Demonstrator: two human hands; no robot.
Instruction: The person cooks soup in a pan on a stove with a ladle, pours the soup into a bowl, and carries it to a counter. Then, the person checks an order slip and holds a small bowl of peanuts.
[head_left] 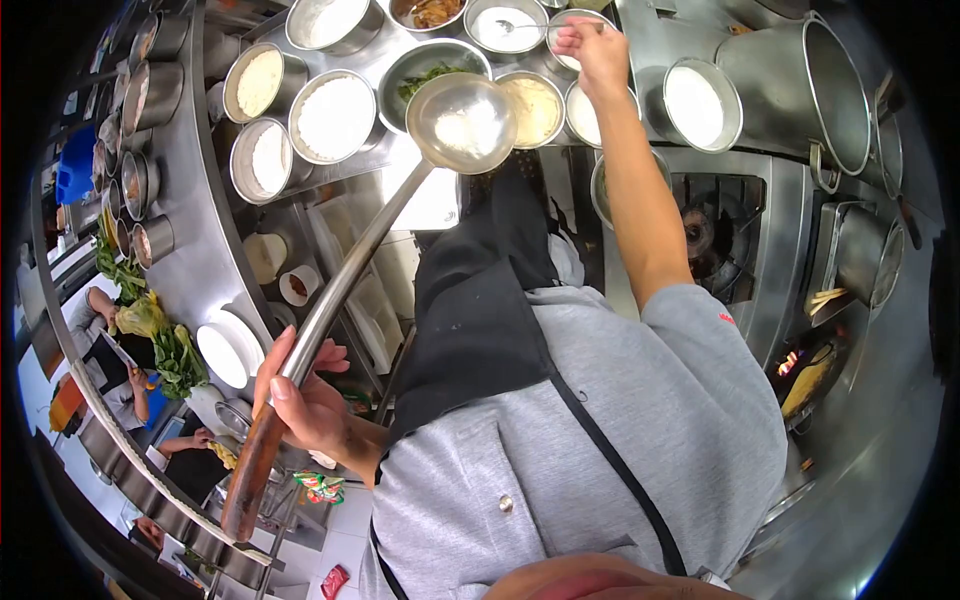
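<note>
And there was the ladle [462, 122], slanting across the scene, its bowl raised over the counter! The left hand [300, 392] had it, thumb and fingers gripping the handle near where metal met the wooden end. The bowl sat right over the edges of a basin [395, 75] of chopped greens and a tub [533, 146] of pale yellow grains; bright glare made it impossible to tell what, if anything, the ladle carried.

Over to the right hand [598, 62], just beyond the ladle's bowl and to its right: fingers pinched narrow on a thin spoon [545, 25]! The spoon pointed back leftward, its tip over white powder [490, 35] in a tub beyond the ladle; whether it touched the powder, nobody could tell.

Left of the ladle's bowl, more tubs of white stuff crowded the counter, including a small one [302, 172]. Well to the ladle's right stood a big pot [762, 85], with a burner [700, 235] nearer the wearer, and farther down that side, a flame [790, 363] flared beside a pan! Left of the ladle's handle, a stack of white plates [230, 347] waited near some leafy vegetables [178, 360].
</note>
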